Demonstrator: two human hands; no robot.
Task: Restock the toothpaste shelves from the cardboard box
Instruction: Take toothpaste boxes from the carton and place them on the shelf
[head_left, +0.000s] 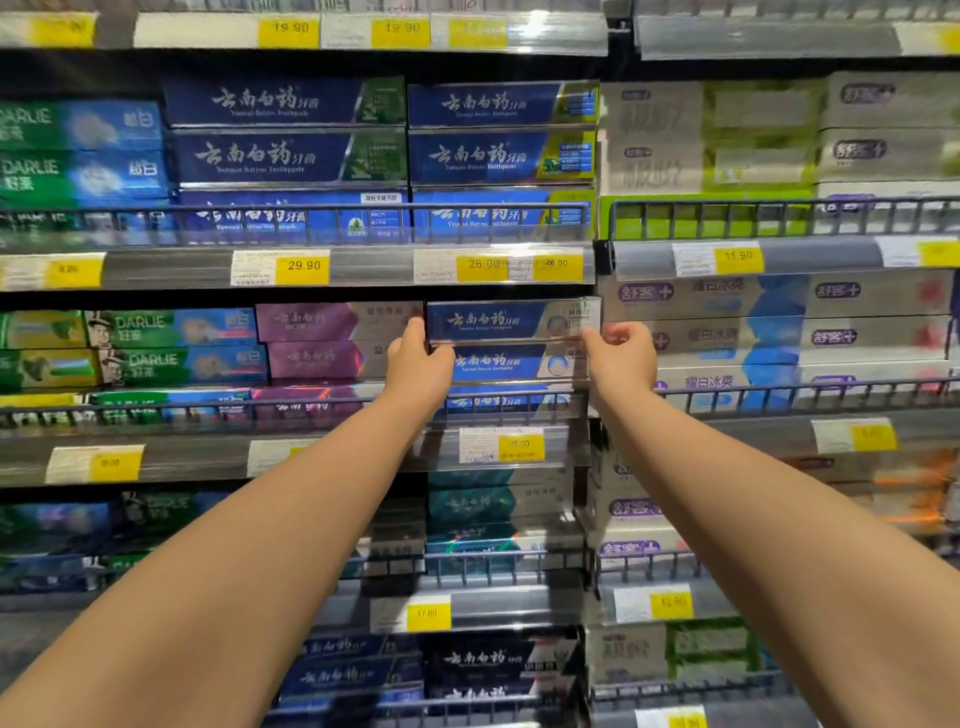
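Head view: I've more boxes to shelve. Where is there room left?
Most headroom lies above the green DARLIE boxes, under the top price rail. The blue box held by left hand and right hand nearly meets the 26.00 rail; purple boxes likewise.

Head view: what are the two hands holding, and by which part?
A blue toothpaste box, held by its two ends: left hand at the left end, right hand at the right.

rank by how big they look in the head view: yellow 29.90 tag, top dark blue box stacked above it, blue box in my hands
1. top dark blue box, widest and tallest.
2. held blue box, between left hand and right hand, clearly narrower here.
3. yellow 29.90 tag, far smallest.
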